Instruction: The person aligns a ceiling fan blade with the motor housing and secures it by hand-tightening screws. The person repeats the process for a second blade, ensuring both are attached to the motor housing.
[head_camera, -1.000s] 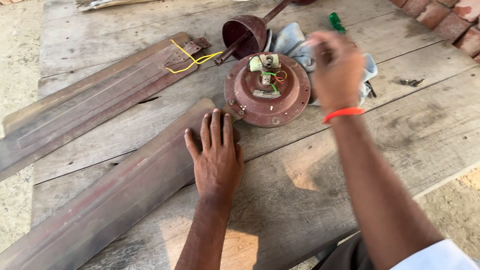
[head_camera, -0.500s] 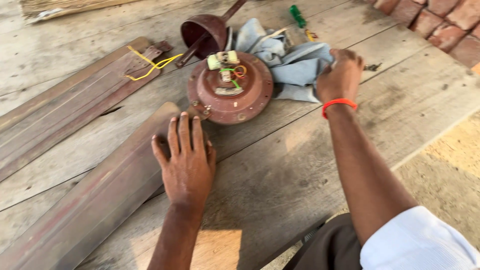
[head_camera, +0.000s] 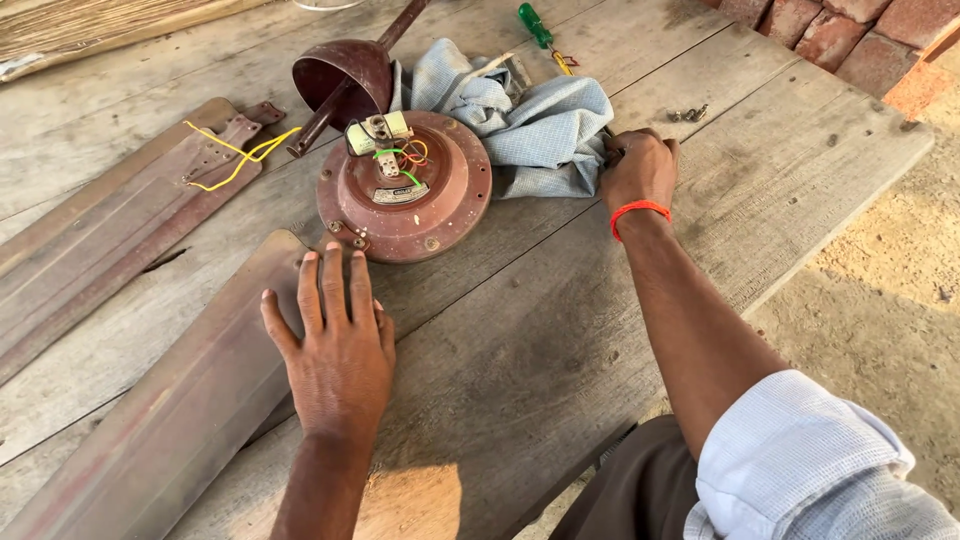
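Fan motor (head_camera: 405, 190) on table (head_camera: 520, 340), between hands. Left hand (head_camera: 335, 350) flat, fingers spread, on fan blade (head_camera: 170, 420) just below motor. Right hand (head_camera: 640, 170) curled at cloth (head_camera: 530, 125) edge; grip unclear.

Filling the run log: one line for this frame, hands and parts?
left hand: flat on fan blade | right hand: closed at cloth edge, contents unclear | fan motor: between hands, wires exposed

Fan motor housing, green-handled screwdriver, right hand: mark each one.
fan motor housing (head_camera: 437, 215), head view, on its round brown cover.
green-handled screwdriver (head_camera: 533, 22), head view, on the handle.
right hand (head_camera: 640, 170), head view, on the back of the hand.
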